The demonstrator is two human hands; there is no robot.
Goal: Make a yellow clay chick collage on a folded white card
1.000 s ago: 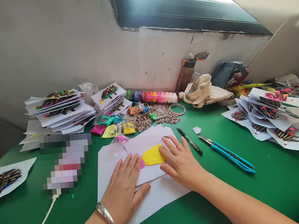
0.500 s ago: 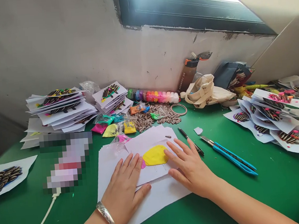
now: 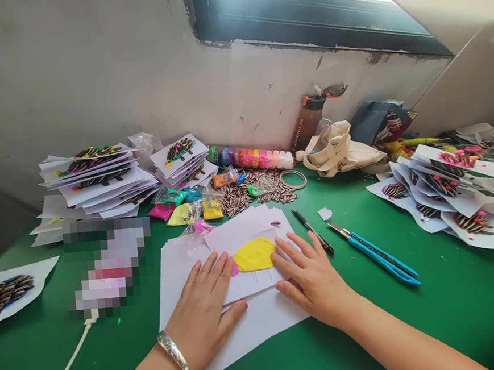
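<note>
On a small white paper (image 3: 246, 287) is a flattened yellow clay shape (image 3: 255, 255), with a pink clay piece (image 3: 235, 268) at its left end and thin pencil lines below. My left hand (image 3: 209, 302) lies flat on the paper's left side, fingers stretched out, fingertips beside the pink piece. At the right end of the yellow clay rests my right hand (image 3: 309, 277), its fingers spread and its fingertips at the clay's edge. Larger white sheets (image 3: 172, 270) lie under the paper. A single sunflower seed (image 3: 275, 224) sits near the paper's top edge.
Right of the sheets lie a black pen (image 3: 313, 231) and a blue utility knife (image 3: 381, 257). Behind are a seed pile (image 3: 235, 200), bagged clay (image 3: 183, 214), a bottle (image 3: 308, 123) and a cloth bag (image 3: 338, 152). Stacks of seed pictures stand left (image 3: 101, 185) and right (image 3: 444, 192).
Both hands keep nearly the same pose on the paper. The whole view has shifted very slightly; no object has visibly moved on the table.
</note>
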